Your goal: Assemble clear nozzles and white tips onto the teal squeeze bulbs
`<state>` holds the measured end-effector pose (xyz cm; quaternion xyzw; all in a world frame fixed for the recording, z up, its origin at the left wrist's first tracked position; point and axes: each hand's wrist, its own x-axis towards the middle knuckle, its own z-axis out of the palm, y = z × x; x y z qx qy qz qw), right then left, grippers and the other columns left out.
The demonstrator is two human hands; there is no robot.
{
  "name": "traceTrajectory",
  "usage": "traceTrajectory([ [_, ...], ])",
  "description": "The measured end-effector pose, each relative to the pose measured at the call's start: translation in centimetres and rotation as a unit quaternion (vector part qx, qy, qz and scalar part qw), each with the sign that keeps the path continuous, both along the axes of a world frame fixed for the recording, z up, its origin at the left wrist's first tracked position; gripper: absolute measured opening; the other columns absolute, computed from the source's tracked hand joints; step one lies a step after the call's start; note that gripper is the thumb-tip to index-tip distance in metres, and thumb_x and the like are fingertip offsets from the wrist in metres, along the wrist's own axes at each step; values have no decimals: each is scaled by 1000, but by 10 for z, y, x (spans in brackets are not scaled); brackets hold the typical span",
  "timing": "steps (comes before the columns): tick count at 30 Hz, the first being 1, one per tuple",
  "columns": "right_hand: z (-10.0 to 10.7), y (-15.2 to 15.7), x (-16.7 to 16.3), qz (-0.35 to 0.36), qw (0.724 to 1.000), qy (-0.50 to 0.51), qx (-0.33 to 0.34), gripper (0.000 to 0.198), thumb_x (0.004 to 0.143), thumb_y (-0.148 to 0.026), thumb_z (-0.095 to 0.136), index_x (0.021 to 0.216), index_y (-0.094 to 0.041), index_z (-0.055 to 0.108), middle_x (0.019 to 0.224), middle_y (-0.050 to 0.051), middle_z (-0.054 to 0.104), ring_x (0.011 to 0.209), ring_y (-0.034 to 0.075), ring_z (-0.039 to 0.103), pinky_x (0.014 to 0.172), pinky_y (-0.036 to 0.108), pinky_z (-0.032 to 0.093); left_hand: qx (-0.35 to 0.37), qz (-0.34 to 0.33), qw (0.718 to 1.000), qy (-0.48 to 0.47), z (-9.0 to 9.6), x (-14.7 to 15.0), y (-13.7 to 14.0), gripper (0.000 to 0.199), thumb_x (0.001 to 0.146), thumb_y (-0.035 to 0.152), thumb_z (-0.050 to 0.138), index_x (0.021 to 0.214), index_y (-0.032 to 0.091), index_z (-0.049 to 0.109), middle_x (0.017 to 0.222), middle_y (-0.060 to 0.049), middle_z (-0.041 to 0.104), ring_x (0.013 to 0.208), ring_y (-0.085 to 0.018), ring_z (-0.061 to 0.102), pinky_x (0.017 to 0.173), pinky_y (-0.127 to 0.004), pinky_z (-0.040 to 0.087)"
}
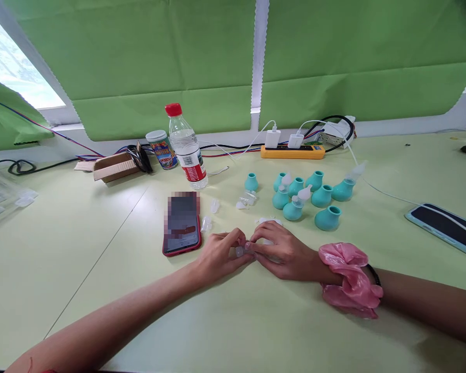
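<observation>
My left hand [222, 254] and my right hand [285, 249] meet at the middle of the table, fingertips pinched together. Between them is a small translucent plastic piece [239, 251], partly hidden by the fingers. White bits [270, 221] lie just behind my right hand. More clear plastic pieces [248, 198] rest farther back, and a clear piece [206, 224] lies beyond my left hand. Several turquoise bulb-shaped pots [328, 218] stand behind and to the right of my right hand; some have translucent pointed tips [304, 193] in their necks.
A red-cased phone [200, 239] lies left of my hands. Behind it stand a water bottle [189, 150] and a can [163, 151], beside an open cardboard box [116, 167]. A yellow power strip [293, 152] with cables runs along the wall. Another phone [446, 228] lies at right.
</observation>
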<state>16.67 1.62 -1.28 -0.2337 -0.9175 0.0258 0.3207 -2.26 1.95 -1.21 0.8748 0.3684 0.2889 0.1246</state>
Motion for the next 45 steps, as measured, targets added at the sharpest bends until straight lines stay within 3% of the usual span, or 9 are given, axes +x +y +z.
traceTrajectory([
  [6, 0, -2, -1, 13, 997, -31, 64, 14, 77, -9, 47, 87, -14, 55, 82, 8, 58, 85, 19, 49, 76, 40, 40, 14, -14, 1000, -7, -1, 0, -1, 19, 73, 34, 57, 74, 19, 45, 62, 4, 58, 51, -9, 55, 50, -19, 40],
  [12, 0, 0, 1, -5, 998, 62, 4, 21, 75, -9, 48, 92, -20, 56, 83, 6, 58, 80, 17, 51, 69, 34, 43, 6, -21, 1000, 1, 2, 1, 0, 17, 75, 34, 56, 77, 17, 52, 63, 1, 61, 54, -9, 56, 52, -19, 42],
  [15, -2, 2, 2, -56, 992, 108, 10, 25, 74, -10, 50, 96, -21, 55, 83, 5, 58, 79, 17, 51, 67, 33, 42, 1, -28, 1000, 1, 3, 0, 1, 16, 74, 32, 57, 78, 16, 55, 65, 0, 63, 57, -10, 58, 55, -19, 44],
  [21, -2, 6, 3, -191, 982, 6, -8, 26, 71, -26, 55, 95, -16, 56, 93, 10, 55, 85, 23, 49, 74, 40, 39, -2, -28, 1000, 10, 3, -2, -1, 18, 76, 32, 55, 83, 15, 57, 71, -4, 65, 62, -13, 61, 60, -22, 47],
  [28, 1, 1, 2, -213, 973, -90, 15, 20, 69, -35, 54, 72, -15, 56, 81, 8, 53, 76, 22, 48, 65, 35, 32, 1, -38, 999, -25, 2, -2, 1, 15, 76, 29, 55, 77, 14, 59, 72, -7, 65, 66, -15, 60, 62, -24, 48],
  [33, 1, 3, 4, -198, 976, -81, 29, 19, 72, -31, 52, 81, -14, 57, 83, 9, 55, 77, 22, 48, 65, 34, 33, 27, -28, 999, -16, 0, -1, 2, 17, 75, 27, 56, 84, 14, 60, 73, -7, 63, 73, -16, 58, 63, -26, 48],
  [39, 34, 10, 18, -185, 970, 1, 161, 16, 73, -28, 53, 83, -17, 55, 83, 8, 56, 75, 21, 49, 64, 35, 37, 31, -41, 999, 4, 1, -2, 2, 16, 76, 22, 53, 90, 15, 57, 72, -5, 63, 73, -17, 53, 62, -27, 47],
  [43, 76, 20, 45, -237, 946, 22, 220, 14, 72, -28, 55, 79, -15, 56, 81, 9, 58, 77, 20, 53, 64, 34, 41, 25, -55, 998, -9, 0, -2, 3, 15, 78, 12, 46, 89, 16, 54, 88, -7, 63, 76, -16, 52, 64, -27, 47],
  [45, 94, 26, 68, -280, 937, 0, 209, 16, 73, -32, 55, 75, -16, 56, 72, 6, 59, 72, 19, 55, 61, 32, 41, 29, -61, 998, -12, 0, -2, 3, 16, 78, 10, 43, 90, 15, 53, 91, -7, 62, 77, -15, 52, 64, -26, 47],
])
